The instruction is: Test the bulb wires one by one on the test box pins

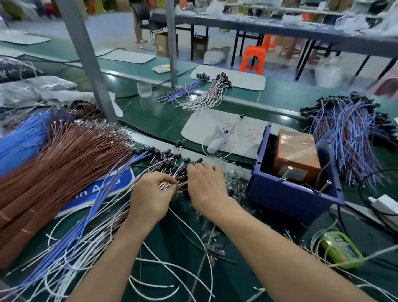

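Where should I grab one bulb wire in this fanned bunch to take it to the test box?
Probably by its black socket at the fan's right edge, coming from the test box side. Sockets splay apart there, while the bare ends bunch in the left hand; gripping the socket leaves those ends free for the pins.

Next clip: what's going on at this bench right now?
A person is sorting a loose bunch of bulb wires on the green bench. The left hand pinches the bare wire ends, and the right hand curls its fingers over the black socket ends. The blue test box sits to the right, its pins free; no wire touches them yet.
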Demonstrator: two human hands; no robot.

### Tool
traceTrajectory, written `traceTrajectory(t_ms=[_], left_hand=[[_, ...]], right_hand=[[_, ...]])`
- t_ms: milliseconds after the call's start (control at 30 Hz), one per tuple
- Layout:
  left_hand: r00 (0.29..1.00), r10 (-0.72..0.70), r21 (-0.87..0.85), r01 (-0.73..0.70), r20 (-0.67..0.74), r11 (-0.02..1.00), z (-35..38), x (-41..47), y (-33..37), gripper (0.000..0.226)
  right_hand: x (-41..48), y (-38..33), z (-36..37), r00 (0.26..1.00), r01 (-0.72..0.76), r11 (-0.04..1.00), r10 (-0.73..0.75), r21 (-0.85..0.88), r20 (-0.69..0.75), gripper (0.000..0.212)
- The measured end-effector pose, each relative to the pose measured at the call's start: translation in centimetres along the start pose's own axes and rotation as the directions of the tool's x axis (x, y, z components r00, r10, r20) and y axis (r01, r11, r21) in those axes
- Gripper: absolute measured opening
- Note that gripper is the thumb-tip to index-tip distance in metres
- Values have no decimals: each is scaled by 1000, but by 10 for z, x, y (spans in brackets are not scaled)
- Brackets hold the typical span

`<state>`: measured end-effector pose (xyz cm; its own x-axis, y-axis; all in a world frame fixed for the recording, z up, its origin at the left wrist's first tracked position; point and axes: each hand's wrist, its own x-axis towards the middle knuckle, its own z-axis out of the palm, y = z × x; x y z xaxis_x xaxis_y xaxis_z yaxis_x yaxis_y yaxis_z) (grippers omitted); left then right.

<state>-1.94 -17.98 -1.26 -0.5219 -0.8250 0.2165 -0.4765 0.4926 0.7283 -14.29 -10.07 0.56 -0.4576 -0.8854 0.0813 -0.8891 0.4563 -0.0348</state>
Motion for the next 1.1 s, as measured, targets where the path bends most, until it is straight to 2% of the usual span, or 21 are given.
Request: traceTrajectory(t_ms=[100,200,300,400,500,733,833,900,933,1000,1100], left_hand=[[999,-5,27,6,-41,1000,-7,-1,7,15],[996,84,63,-84,-13,995,-15,-4,21,32],[993,107,-130,-99,51,987,-23,-9,44,28],[990,100,-383,-55,99,922,-38,-12,64,31],[971,140,-479,-31,194,877,-57,-14,79,28],[885,170,-424,34,434,905,-60,-11,83,21],[851,170,-374,33,497,927,-39,-20,90,20],[828,211,-364,-9,519,931,-22,-32,99,15],[818,234,-372,-27,525,928,-15,-38,105,14],[792,269,-393,-40,548,919,-1,-49,117,14],[756,315,-432,-47,573,901,18,-65,137,15]], right_hand=[[-7,-3,-11,996,-39,995,47,88,-81,51],[-16,-7,-34,987,-80,961,113,264,-113,33],[-32,-6,-63,976,-110,926,169,362,-136,10],[-59,2,-90,953,-87,904,198,418,-228,18],[-92,18,-110,936,-82,864,238,498,-259,22],[-173,77,-104,877,-279,756,452,592,-164,24],[-204,98,-94,862,-409,769,502,491,-69,21],[-220,109,-90,863,-471,798,505,376,10,19],[-225,113,-89,866,-483,793,496,371,66,21],[-232,118,-90,876,-475,759,458,446,152,32],[-230,121,-94,907,-405,712,390,574,158,37]])
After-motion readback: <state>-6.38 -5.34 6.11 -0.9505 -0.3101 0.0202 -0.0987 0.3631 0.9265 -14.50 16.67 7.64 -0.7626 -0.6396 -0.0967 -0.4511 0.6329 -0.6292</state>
